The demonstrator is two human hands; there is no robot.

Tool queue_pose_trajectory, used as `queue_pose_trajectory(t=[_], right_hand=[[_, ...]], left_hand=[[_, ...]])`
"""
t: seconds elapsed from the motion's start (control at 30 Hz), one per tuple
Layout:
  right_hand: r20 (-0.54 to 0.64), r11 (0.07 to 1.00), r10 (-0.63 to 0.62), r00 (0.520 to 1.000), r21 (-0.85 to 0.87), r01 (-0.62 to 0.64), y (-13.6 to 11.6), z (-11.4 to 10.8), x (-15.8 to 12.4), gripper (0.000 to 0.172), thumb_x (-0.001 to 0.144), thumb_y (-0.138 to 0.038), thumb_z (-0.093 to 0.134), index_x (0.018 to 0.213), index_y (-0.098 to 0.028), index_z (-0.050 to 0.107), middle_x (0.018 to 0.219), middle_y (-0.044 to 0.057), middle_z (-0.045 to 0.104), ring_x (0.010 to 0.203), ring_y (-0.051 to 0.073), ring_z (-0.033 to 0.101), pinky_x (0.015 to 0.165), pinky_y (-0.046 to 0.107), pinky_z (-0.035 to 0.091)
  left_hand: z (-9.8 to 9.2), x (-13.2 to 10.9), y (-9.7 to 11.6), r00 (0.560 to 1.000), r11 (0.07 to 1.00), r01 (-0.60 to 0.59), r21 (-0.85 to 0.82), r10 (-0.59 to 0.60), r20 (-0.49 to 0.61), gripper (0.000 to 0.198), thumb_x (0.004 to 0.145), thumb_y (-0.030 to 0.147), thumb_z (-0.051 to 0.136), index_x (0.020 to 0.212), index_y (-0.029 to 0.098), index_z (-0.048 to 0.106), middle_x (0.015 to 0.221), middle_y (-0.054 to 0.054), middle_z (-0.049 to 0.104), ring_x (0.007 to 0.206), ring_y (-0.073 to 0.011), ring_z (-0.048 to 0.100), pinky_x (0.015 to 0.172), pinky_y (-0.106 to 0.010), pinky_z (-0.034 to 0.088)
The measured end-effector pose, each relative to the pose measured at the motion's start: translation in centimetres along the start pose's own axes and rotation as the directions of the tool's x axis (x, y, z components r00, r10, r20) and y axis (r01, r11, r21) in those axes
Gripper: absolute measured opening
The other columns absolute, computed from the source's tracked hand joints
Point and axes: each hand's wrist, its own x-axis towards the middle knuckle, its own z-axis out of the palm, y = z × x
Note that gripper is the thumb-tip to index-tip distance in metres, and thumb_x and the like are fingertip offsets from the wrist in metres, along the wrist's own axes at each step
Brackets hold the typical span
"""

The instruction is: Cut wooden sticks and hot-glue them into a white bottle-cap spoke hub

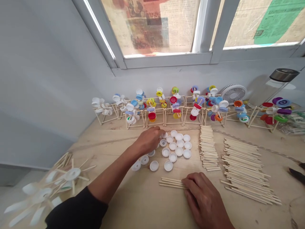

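Note:
Many white bottle caps (180,144) lie hollow side up on the wooden table. My left hand (150,139) reaches over their left side, fingers bent together at a cap (165,135) by the far edge of the group. The fingertips partly cover that cap, and the forearm crosses in front of other caps. Nearer to me, my right hand (206,198) rests on the table with its fingers closed on the right ends of several thin wooden sticks (171,182). These sticks lie side by side, their left ends showing.
Short sticks (209,148) and longer sticks (246,171) lie in rows at right. Colourful bottle-cap wheels on stick frames (176,111) line the wall, near a white fan (233,93) and a bottle (271,87). White-bladed wheels (41,195) lie at left. Dark-handled tool (297,174) far right.

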Motion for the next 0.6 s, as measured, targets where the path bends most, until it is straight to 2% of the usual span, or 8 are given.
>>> queue_pose_trajectory(t=[0.07, 0.2, 0.27, 0.4, 0.6], right_hand=[[0.001, 1.0, 0.003, 1.0, -0.003, -0.003, 0.0, 0.0, 0.0, 0.017, 0.085, -0.011, 0.041, 0.085, -0.021, 0.054, 0.088, 0.007, 0.058, 0.079, 0.019, 0.056, 0.067, 0.031, 0.048], [0.003, 1.0, -0.014, 1.0, -0.007, 0.014, 0.1, 0.0, -0.1, 0.017, 0.085, -0.01, 0.042, 0.087, -0.022, 0.054, 0.089, 0.007, 0.059, 0.08, 0.019, 0.057, 0.068, 0.031, 0.048], [0.004, 1.0, -0.013, 1.0, -0.009, 0.013, 0.1, 0.1, -0.1, 0.017, 0.084, -0.009, 0.042, 0.087, -0.022, 0.054, 0.089, 0.007, 0.059, 0.08, 0.019, 0.057, 0.068, 0.032, 0.048], [0.012, 1.0, 0.001, 1.0, -0.012, -0.001, 0.0, 0.0, 0.0, 0.017, 0.085, -0.01, 0.042, 0.086, -0.022, 0.055, 0.088, 0.007, 0.059, 0.079, 0.019, 0.057, 0.067, 0.031, 0.048], [-0.007, 0.999, 0.035, 0.999, -0.013, -0.035, -0.4, -0.2, 0.3, 0.017, 0.085, -0.012, 0.042, 0.084, -0.021, 0.056, 0.085, 0.006, 0.059, 0.077, 0.018, 0.057, 0.067, 0.03, 0.047]], left_hand=[[-0.3, -0.3, -0.1, 1.0, 0.997, -0.013, -0.076, 0.013, -0.002, 0.034, 0.08, 0.01, 0.041, 0.1, 0.024, 0.065, 0.101, -0.005, 0.067, 0.093, -0.0193, 0.062, 0.073, -0.027, 0.046], [-1.2, -0.5, -0.5, 0.988, 0.984, 0.1, -0.15, -0.116, -0.104, 0.034, 0.083, 0.01, 0.035, 0.096, 0.021, 0.065, 0.098, -0.005, 0.069, 0.089, -0.0187, 0.063, 0.074, -0.028, 0.047], [-1.4, -0.4, -0.6, 0.982, 0.982, 0.11, -0.151, -0.131, -0.139, 0.033, 0.084, 0.013, 0.035, 0.097, 0.019, 0.064, 0.101, -0.005, 0.069, 0.091, -0.0193, 0.063, 0.075, -0.029, 0.048], [-1.1, 0.2, 0.0, 0.993, 0.989, 0.021, -0.147, -0.037, -0.109, 0.029, 0.082, 0.015, 0.041, 0.098, 0.021, 0.064, 0.104, -0.004, 0.068, 0.093, -0.0191, 0.063, 0.076, -0.029, 0.048], [0.2, 2.0, 2.6, 0.985, 0.981, -0.158, -0.112, 0.148, -0.092, 0.028, 0.08, 0.021, 0.055, 0.106, 0.021, 0.061, 0.108, -0.006, 0.064, 0.103, -0.022, 0.057, 0.087, -0.034, 0.045]])
